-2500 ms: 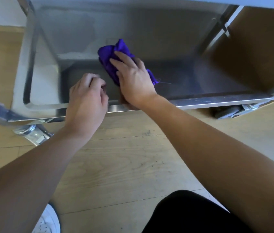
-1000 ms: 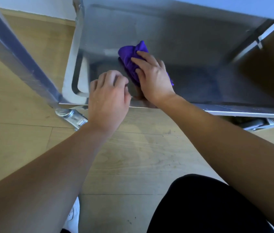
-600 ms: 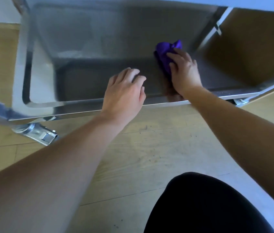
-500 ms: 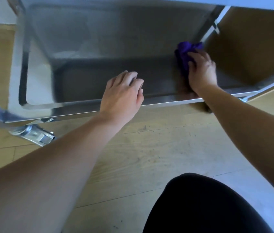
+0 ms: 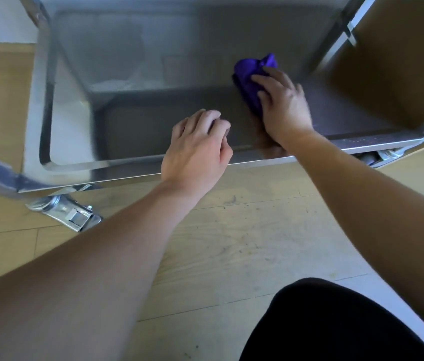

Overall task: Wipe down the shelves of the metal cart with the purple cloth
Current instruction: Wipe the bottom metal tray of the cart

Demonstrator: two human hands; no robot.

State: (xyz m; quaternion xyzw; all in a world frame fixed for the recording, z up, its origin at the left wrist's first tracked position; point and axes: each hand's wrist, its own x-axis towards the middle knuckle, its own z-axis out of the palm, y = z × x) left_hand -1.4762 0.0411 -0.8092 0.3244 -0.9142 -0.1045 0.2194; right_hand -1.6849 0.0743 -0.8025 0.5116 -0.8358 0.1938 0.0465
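Bottom shelf of the stainless steel cart (image 5: 153, 126): a shallow tray with a raised lip all round. We're looking down into it from the front.

The bunched purple cloth (image 5: 250, 76) sits on the shelf floor, right of centre and towards the back wall. It's longer than it is wide. The long axis runs roughly front to back, leaning a bit right at the far end. A pointed tuft at that far end aims at the back wall, and the near end is tucked under our palm.

Right hand (image 5: 285, 108): palm down on the cloth, fingers spread and nearly straight, pressing it onto the metal. No curl round it that we can see; the thumb is hidden.

Left hand (image 5: 196, 149): over the front lip, left of the right hand and clear of the cloth. Fingers are loosely bent with the tips pointing down into the tray, holding nothing. We can't tell whether the palm bears on the lip.

Shiny metal caster bracket (image 5: 67, 212) sits under the front-left corner on the pale wooden plank floor (image 5: 244, 235). Our black-clad knee (image 5: 330, 324) is at bottom right.
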